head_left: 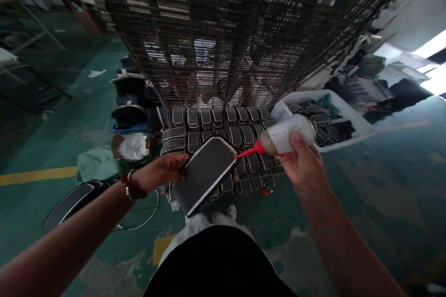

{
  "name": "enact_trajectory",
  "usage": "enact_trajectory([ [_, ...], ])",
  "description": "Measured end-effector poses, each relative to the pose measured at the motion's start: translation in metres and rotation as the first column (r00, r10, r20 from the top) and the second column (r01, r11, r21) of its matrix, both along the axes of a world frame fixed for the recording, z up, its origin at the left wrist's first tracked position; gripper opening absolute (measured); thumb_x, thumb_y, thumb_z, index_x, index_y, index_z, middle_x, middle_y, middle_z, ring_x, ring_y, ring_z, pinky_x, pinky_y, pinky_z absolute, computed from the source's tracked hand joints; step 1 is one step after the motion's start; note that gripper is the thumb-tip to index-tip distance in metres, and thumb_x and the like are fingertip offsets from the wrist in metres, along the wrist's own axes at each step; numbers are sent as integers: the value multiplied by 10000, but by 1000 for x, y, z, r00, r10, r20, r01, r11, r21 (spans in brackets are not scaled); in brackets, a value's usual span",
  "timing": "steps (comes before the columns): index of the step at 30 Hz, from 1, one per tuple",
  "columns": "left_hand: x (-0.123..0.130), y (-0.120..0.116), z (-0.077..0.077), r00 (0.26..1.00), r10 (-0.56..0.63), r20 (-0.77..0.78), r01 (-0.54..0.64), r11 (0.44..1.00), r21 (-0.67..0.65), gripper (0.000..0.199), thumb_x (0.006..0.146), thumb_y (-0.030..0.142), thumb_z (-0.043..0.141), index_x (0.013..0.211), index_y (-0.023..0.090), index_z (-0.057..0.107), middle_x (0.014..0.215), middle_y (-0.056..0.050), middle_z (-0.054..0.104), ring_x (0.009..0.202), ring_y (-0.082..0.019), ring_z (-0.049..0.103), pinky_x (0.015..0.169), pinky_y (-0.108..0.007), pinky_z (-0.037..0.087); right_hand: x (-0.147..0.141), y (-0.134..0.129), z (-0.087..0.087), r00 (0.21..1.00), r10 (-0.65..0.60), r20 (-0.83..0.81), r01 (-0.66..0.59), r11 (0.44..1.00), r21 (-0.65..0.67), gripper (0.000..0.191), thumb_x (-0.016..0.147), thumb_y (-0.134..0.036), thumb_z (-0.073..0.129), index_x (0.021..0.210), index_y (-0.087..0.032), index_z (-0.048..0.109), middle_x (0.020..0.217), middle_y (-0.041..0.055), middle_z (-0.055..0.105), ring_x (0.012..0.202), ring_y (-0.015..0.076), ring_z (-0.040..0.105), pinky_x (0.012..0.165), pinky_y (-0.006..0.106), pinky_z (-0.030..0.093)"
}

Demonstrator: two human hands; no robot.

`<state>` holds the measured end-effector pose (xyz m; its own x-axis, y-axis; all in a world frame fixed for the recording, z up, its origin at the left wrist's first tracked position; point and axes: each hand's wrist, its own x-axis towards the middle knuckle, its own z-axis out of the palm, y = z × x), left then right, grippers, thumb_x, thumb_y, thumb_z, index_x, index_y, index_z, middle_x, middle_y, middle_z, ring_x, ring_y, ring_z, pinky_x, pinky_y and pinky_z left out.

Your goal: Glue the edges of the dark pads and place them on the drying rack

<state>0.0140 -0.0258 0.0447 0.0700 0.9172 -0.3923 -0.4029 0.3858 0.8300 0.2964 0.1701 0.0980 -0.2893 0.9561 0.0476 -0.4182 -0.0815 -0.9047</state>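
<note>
Black clothing (219,264) on the wearer's body fills the bottom middle, nearest the camera, with pale trousers (200,225) and a light shoe (231,212) beyond it on the worn green floor (383,190). From the left, a dark, pale-edged piece (75,202) lies on the floor. Past it are green cloth (94,162) and a white bag (134,147), with a stack of dark items (128,90) behind, near the left edge of a tall wire rack (223,55). The left hand (170,169), bracelets (130,188) at its wrist, has its fingers clamped on the left edge of a dark, round-cornered panel (209,167), held tilted in front of the rack's bottom. Behind it, rows of smaller dark panels (235,135) spread between the rack's left and right edges. At the held panel's right corner sits the tip of a red nozzle (251,150); whether it touches is hard to tell. The nozzle belongs to a white-wrapped bottle (287,134), around which the right hand (303,160) has its fingers closed. Farther right, beside the rack's lower right corner, a white bin (343,143) holds dark pieces (320,116).
</note>
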Motion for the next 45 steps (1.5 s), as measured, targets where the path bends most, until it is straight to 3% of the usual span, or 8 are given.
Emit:
enact_trajectory([
  [4, 1, -1, -5, 1000, 20, -21, -20, 1000, 5, 278, 638, -9, 790, 857, 163, 777, 858, -87, 778, 743, -220, 736, 693, -298, 609, -1, -5, -1, 999, -37, -17, 37, 999, -19, 395, 712, -412, 904, 1023, -245, 729, 865, 3, 744, 769, 180, 701, 563, 276, 589],
  [9, 4, -1, -9, 996, 70, 64, -71, 997, 11, 314, 622, -22, 795, 880, 156, 767, 863, -101, 776, 737, -226, 741, 700, -314, 622, -3, -13, -5, 997, -63, -39, 59, 994, -88, 384, 719, -384, 902, 1033, -242, 733, 896, -2, 751, 737, 159, 690, 552, 258, 584],
  [16, 14, 1, -8, 991, 84, 108, -84, 996, -11, 367, 589, -6, 806, 918, 151, 765, 887, -119, 791, 747, -252, 758, 685, -339, 635, -6, -17, -8, 988, -128, -89, 120, 988, -97, 367, 766, -381, 868, 1080, -250, 731, 1003, 6, 756, 875, 177, 715, 695, 315, 640],
  [24, 21, 2, -4, 980, 136, 147, -128, 990, -65, 374, 598, -78, 736, 897, 146, 754, 877, -116, 797, 731, -247, 765, 666, -324, 634, -4, -28, -16, 990, -137, -42, 132, 987, -96, 334, 742, -388, 881, 997, -231, 734, 875, 1, 733, 738, 159, 687, 537, 247, 577],
  [31, 23, 2, -4, 975, 153, 162, -145, 987, -63, 398, 604, -104, 708, 925, 125, 756, 899, -121, 803, 738, -243, 769, 666, -309, 632, -5, -47, -22, 995, -94, -16, 92, 991, -98, 243, 793, -343, 829, 998, -256, 732, 901, -4, 736, 761, 153, 685, 598, 265, 594],
  [38, 17, -1, -16, 971, 92, 222, -88, 996, -27, 421, 646, -30, 738, 1042, 113, 737, 965, -122, 807, 814, -230, 775, 741, -313, 621, -6, -61, -31, 997, -60, 52, 61, 998, -22, 197, 803, -372, 812, 925, -250, 718, 862, -2, 729, 755, 166, 687, 553, 252, 563],
  [42, 15, -1, -19, 970, 84, 228, -79, 996, -29, 429, 661, 13, 743, 1076, 122, 733, 982, -107, 812, 818, -205, 769, 773, -311, 609, -8, -70, -35, 996, -48, 79, 49, 999, -4, 234, 779, -392, 826, 925, -237, 729, 853, 8, 731, 696, 148, 678, 498, 219, 527],
  [45, 15, -1, -20, 968, 103, 230, -93, 994, -53, 433, 647, 25, 741, 1069, 119, 732, 963, -102, 813, 801, -205, 769, 770, -321, 608, -9, -76, -38, 995, -42, 87, 42, 999, 6, 243, 783, -383, 825, 956, -235, 741, 860, 12, 739, 699, 145, 682, 557, 237, 571],
])
